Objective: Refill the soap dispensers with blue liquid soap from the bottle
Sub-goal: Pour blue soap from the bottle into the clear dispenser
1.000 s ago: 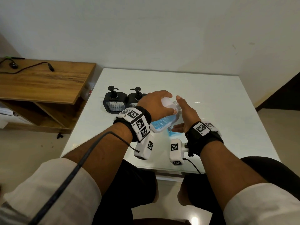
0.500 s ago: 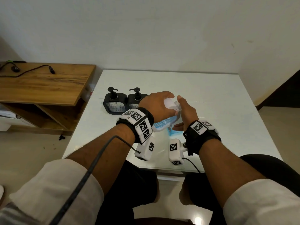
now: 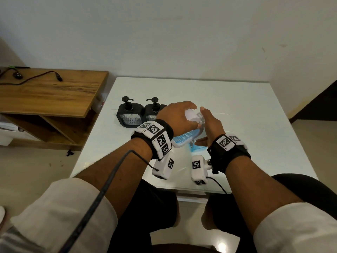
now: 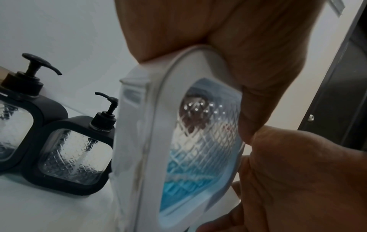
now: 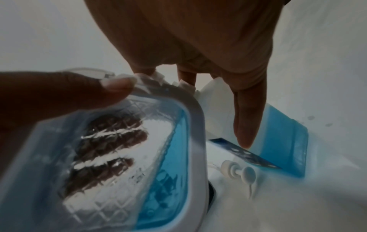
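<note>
1. Near the front edge of the white table (image 3: 237,110), the left hand (image 3: 175,115) is gripping a white-framed soap dispenser (image 3: 184,138) and holding it tilted, with the fingers curled round its upper part.
2. Beside it, the right hand (image 3: 209,125) is resting on the refill bottle (image 5: 282,141), which is standing on the table just right of the dispenser; the fingers are fairly straight and pointing down along its side, and I cannot tell if they are really closing on it.
3. Inside the tilted dispenser the blue soap (image 5: 168,157) is filling only the lower part, so I judge this one is partly refilled.
4. On the table near the bottle, a white pump head (image 5: 240,174) is lying loose; it probably belongs to this dispenser and is waiting to be screwed back on.
5. Further back on the left, two black dispensers (image 3: 142,114) are standing side by side, touching, with their pumps on; their windows are showing no blue, so they are seeming still empty.
6. By my estimate, most of the task is remaining.
7. Each dispenser is having a rounded square frame of smooth plastic and a clear window with a diamond-cut pattern.
8. The bottle is looking translucent and flat-sided, with a label on it, and the glossy table is reflecting light.
</note>
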A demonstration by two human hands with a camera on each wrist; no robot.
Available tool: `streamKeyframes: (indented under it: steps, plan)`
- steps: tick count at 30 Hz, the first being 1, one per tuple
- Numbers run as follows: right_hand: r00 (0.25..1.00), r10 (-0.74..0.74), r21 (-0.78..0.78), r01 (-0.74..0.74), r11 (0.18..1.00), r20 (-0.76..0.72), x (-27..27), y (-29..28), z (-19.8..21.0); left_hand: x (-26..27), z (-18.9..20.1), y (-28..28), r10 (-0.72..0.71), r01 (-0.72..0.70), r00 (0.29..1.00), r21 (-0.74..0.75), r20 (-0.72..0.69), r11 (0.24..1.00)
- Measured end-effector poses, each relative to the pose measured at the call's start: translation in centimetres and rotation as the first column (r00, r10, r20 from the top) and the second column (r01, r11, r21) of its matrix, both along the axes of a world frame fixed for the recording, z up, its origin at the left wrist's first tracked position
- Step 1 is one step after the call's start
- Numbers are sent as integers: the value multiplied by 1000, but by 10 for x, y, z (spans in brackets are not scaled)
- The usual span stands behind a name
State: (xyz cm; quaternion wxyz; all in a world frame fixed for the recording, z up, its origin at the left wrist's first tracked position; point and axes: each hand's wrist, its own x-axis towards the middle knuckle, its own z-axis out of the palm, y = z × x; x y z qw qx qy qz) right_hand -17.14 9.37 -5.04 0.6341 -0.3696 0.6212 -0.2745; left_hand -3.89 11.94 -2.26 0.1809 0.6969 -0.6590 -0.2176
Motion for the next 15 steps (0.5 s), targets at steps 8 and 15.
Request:
streamKeyframes:
  steps: [8, 15]
  plan:
    - [999, 53, 1, -53, 999, -8, -3, 0, -4, 1, 1, 0, -23, 23, 1000, -2, 15, 1000]
    - [1000, 6, -29, -7, 1000, -13, 1, 0, -9, 2, -2, -1, -10, 10, 1000, -5, 1, 1000]
